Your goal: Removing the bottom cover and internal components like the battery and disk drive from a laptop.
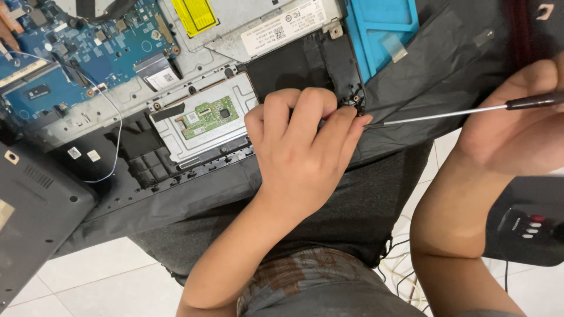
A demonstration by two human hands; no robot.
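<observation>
In the head view, the left hand [305, 147] rests curled on the opened laptop base [194, 117], fingertips pinched at a screw post on the right edge — whether they hold anything cannot be told. The right hand [517, 126] grips a screwdriver [446, 113], its tip just beside those fingertips — the laptop lies across the person's lap.

Left hand [305, 147] on opened laptop [194, 88], right hand [517, 126] holding screwdriver [446, 113]
</observation>
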